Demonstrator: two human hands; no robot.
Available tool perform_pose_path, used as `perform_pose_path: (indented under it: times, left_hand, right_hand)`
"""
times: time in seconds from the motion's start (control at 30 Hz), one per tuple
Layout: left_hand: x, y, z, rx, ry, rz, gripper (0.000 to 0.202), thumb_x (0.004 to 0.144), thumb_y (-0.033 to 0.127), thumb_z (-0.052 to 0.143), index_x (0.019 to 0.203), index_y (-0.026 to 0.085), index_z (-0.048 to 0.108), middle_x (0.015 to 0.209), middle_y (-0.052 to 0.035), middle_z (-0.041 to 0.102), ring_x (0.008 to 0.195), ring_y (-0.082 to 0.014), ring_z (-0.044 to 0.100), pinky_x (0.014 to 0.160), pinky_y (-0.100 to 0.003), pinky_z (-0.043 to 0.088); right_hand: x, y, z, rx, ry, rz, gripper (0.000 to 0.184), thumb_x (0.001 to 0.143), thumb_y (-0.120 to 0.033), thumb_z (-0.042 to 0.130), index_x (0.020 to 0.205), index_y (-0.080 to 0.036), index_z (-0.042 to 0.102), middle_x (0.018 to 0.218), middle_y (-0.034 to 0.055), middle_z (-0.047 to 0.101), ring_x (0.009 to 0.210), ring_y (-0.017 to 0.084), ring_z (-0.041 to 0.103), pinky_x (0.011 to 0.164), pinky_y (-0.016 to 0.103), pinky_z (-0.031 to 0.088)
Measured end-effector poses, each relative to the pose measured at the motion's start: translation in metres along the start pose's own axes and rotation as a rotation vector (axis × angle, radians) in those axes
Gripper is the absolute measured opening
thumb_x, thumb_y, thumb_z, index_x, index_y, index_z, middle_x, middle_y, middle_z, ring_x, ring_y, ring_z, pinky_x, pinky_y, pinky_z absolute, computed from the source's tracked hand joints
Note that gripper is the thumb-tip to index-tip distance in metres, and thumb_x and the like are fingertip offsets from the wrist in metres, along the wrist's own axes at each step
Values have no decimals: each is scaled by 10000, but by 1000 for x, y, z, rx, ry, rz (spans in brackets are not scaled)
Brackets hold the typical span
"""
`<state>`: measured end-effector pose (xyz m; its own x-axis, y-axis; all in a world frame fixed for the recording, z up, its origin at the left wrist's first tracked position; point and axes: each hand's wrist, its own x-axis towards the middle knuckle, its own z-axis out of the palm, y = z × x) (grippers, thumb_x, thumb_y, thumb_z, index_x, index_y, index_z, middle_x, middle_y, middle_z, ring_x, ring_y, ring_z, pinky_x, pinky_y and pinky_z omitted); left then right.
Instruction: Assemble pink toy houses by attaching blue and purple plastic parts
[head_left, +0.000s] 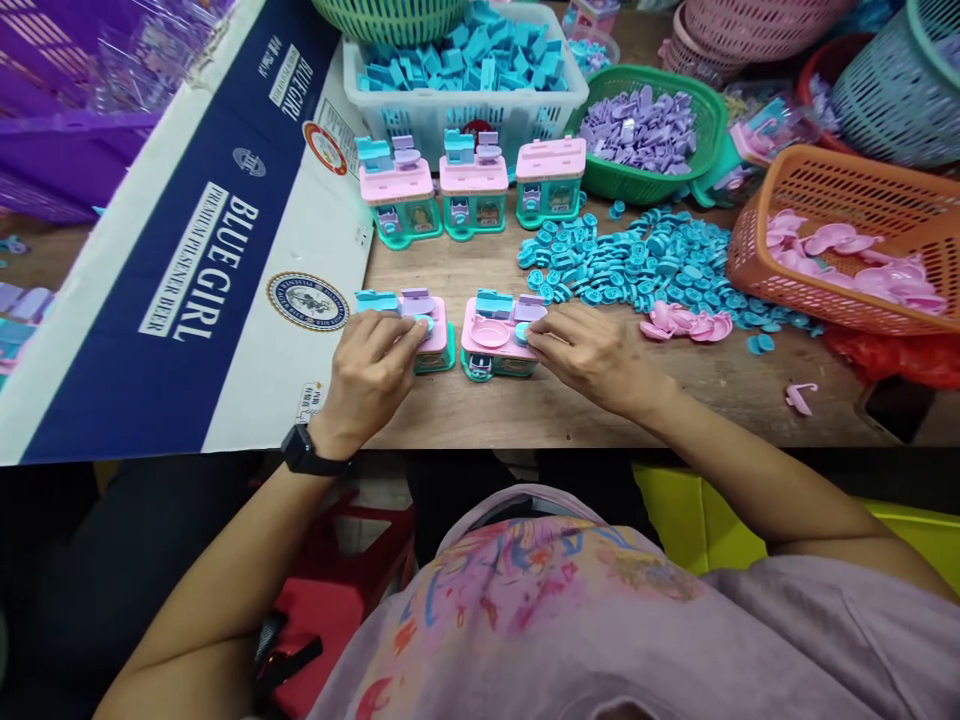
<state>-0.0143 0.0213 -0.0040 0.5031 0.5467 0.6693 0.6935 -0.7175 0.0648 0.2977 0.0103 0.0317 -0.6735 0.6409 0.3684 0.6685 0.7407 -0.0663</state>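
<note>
Two small toy kitchens stand side by side near the table's front edge, each with a pink top, green base, and upright blue and purple parts. My left hand (375, 370) reaches over the left toy kitchen (441, 340) and covers much of it. Its closed fingertips are on a small round blue piece (427, 325) at that top's right side. At the right toy kitchen (499, 362), my right hand (600, 355) pinches another round blue piece (521, 332) against the pink top. A pink pan (490, 333) lies on this top, left of the piece.
Behind stand three more toy kitchens (474, 190). Loose round blue pieces (637, 255) and pink pans (686, 322) lie to the right, beside an orange basket (847, 290). A white crate (465, 105) and green basket (709, 130) stand behind. A carton (247, 250) borders the left.
</note>
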Motion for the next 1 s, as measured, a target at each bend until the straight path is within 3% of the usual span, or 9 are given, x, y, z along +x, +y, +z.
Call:
perform_pose_path:
  times: [0.23, 0.37, 0.53, 0.67, 0.8, 0.9, 1.0]
  left_hand:
    - [-14, 2, 12, -32, 66, -29, 417, 947, 66, 595, 1310, 263, 653, 1076, -85, 746, 1057, -249, 698, 943, -442, 553]
    - [-20, 4, 14, -53, 125, -18, 500, 919, 63, 617, 1382, 253, 612, 1113, -100, 746, 1091, -252, 704, 954, -431, 561]
    - [-21, 12, 6, 64, -25, -120, 510, 874, 96, 609, 1354, 264, 646, 1145, -94, 763, 1157, -320, 666, 1013, -555, 424]
    - [-26, 18, 14, 76, 2, -215, 566, 833, 32, 532, 1330, 263, 675, 1174, -98, 761, 1177, -330, 627, 977, -547, 360]
    - [-26, 18, 16, 19, -13, -230, 567, 829, 38, 540, 1327, 266, 689, 1167, -107, 758, 1210, -336, 612, 1015, -558, 307]
    - [-18, 14, 1, -23, -40, -235, 486, 855, 76, 575, 1268, 282, 726, 1118, -89, 764, 1224, -333, 608, 1072, -566, 299]
    - [-11, 3, -18, -57, 125, -379, 363, 917, 192, 610, 1253, 262, 729, 1121, -93, 732, 1228, -298, 600, 1126, -516, 368]
  right_hand:
    - [-5, -13, 8, -26, 1, 8, 270, 1062, -123, 452, 980, -169, 705, 966, 118, 666, 907, 254, 590, 807, 397, 469]
    - [-6, -19, 8, -55, 29, 47, 211, 1025, -118, 498, 993, -141, 705, 976, 139, 660, 912, 273, 592, 798, 413, 480]
    - [-3, -21, 7, -52, 45, 37, 177, 993, -129, 538, 964, -156, 710, 949, 117, 653, 884, 261, 587, 815, 409, 478]
    - [-7, -30, 21, -136, 145, 96, 230, 973, -96, 515, 1039, -117, 734, 972, 142, 680, 920, 283, 607, 819, 413, 493]
    - [-9, -21, 20, 143, 219, 150, 225, 950, -134, 559, 1023, -154, 771, 1007, 119, 715, 927, 258, 673, 834, 392, 549]
    - [-7, -3, 5, 435, 240, 244, 189, 964, -214, 600, 913, -215, 782, 995, 59, 753, 890, 213, 717, 824, 345, 583]
    - [-4, 13, -2, 479, 318, 397, 183, 980, -334, 636, 1018, -218, 772, 1055, 77, 750, 967, 246, 719, 874, 386, 594]
